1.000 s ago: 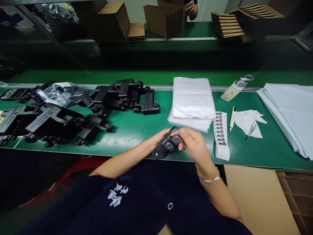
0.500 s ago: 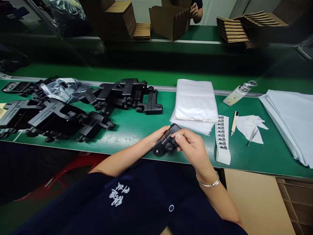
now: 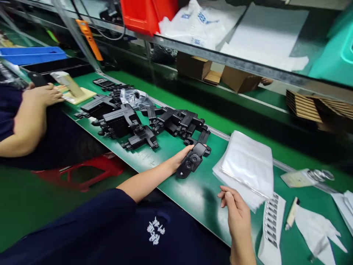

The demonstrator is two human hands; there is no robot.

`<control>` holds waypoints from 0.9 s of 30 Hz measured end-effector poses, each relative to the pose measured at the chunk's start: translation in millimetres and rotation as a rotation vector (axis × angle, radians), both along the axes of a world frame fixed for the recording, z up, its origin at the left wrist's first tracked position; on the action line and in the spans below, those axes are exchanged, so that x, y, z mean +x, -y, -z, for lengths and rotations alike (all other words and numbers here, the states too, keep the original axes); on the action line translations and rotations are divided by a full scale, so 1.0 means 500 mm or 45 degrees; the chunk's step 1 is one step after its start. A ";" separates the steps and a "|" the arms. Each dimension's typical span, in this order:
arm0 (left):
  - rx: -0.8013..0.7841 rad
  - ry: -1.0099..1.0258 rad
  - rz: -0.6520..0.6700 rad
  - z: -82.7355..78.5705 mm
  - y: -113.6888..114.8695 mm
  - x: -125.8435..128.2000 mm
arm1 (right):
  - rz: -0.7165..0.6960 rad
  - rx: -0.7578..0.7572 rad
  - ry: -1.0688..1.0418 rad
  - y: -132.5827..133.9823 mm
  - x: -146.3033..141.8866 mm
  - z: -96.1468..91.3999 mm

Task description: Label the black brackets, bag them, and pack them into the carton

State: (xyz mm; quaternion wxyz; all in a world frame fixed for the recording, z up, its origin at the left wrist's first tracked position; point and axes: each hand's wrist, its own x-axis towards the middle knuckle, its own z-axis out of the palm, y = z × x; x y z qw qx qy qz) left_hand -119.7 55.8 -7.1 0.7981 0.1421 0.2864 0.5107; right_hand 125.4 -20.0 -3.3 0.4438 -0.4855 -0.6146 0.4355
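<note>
My left hand [image 3: 182, 156] grips a small black plastic part [image 3: 192, 161] and holds it just above the green bench [image 3: 190, 191], next to a heap of larger black plastic parts [image 3: 143, 123]. My right hand [image 3: 234, 209] hovers apart from the part, palm turned in, fingers loosely curled and empty, close to the near corner of a stack of clear plastic bags [image 3: 248, 165].
A label strip [image 3: 271, 224], a pen [image 3: 291, 213] and white tissue [image 3: 317, 230] lie right of the bags. A co-worker's arm [image 3: 30, 110] rests at the left by a red stool [image 3: 79, 171]. A shelf above holds a red bin [image 3: 146, 13] and white bags.
The view swung left and up. My right hand let go of the black part and drew back to the right; my left hand carried the part toward the heap.
</note>
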 end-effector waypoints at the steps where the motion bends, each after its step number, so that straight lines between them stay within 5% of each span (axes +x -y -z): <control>1: 0.036 -0.006 -0.015 0.001 -0.002 -0.015 | -0.008 -0.019 0.042 -0.006 -0.005 0.012; 9: 0.060 -0.032 -0.320 0.029 -0.040 -0.121 | -0.281 -0.159 0.449 -0.025 -0.065 0.084; 16: 0.045 -0.010 -0.622 0.057 -0.077 -0.187 | -0.472 -0.094 0.674 -0.050 -0.111 0.085; 22: 0.017 0.053 -0.607 0.050 -0.077 -0.195 | -0.588 0.063 0.791 -0.076 -0.170 0.095; 27: 0.015 0.089 -0.520 0.030 -0.068 -0.199 | -0.580 0.090 0.870 -0.086 -0.166 0.124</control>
